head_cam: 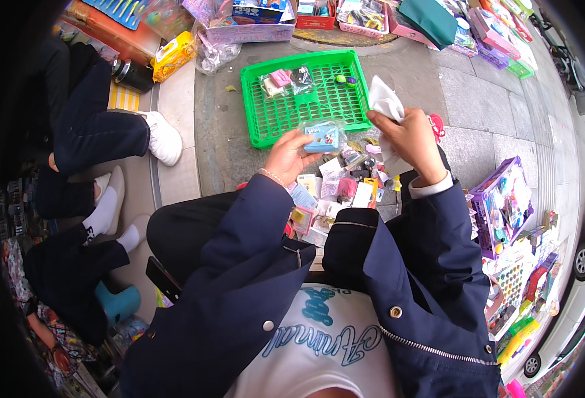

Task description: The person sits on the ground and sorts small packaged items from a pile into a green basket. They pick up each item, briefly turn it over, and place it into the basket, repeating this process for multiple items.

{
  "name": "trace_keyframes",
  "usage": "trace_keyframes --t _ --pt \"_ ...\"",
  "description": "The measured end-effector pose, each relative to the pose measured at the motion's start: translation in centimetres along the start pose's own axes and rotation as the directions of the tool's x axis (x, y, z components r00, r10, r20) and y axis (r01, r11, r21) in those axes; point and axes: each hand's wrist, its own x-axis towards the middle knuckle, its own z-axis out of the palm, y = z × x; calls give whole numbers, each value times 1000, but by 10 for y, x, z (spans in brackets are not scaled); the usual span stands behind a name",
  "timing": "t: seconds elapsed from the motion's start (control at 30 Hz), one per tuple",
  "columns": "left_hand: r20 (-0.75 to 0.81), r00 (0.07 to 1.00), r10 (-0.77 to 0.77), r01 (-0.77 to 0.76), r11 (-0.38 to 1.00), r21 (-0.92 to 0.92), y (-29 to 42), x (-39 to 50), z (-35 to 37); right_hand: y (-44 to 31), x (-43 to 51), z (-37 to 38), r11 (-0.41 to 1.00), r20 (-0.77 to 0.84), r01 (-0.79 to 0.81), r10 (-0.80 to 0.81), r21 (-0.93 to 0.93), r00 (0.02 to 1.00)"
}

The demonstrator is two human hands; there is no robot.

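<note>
My left hand [291, 156] holds a small light-blue item [321, 138] in a clear plastic bag, just at the near edge of a green plastic basket [297, 112]. A crumpled white tissue or cloth [386, 99] is pinched between the thumb and fingers of my right hand [411, 142], to the right of the basket. Inside the basket lie bagged items, one a pink piece [280, 78], and small green and purple balls [341, 78]. Below my hands is a heap of small packaged goods [329, 194], partly hidden by my sleeves and knees.
Other people sit at the left, one with a white shoe [165, 139]. A yellow wipes pack [173, 55] lies near them. Boxes of goods line the far side, including a pink basket [364, 29]. A purple basket [481, 214] stands at the right.
</note>
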Motion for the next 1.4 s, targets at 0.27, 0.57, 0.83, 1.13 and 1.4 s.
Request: trace_keyframes --t 0.27,0.57,0.83,1.13,1.4 --pt "-384 919 92 -8 976 215 -25 133 -47 3 -3 -58 980 -21 -92 97 179 995" --pt "-516 808 285 -262 958 120 -34 304 -30 -18 -9 -56 946 132 -227 200 231 971" --pt "-642 638 425 -346 903 254 -40 357 -62 -29 -3 -49 919 212 -258 200 299 957" --pt "-722 400 564 -269 826 495 -5 334 -118 -27 -2 -42 942 233 -242 188 232 954" --pt "-660 451 601 -268 796 542 7 310 -144 -31 -3 -42 955 232 -220 173 199 957"
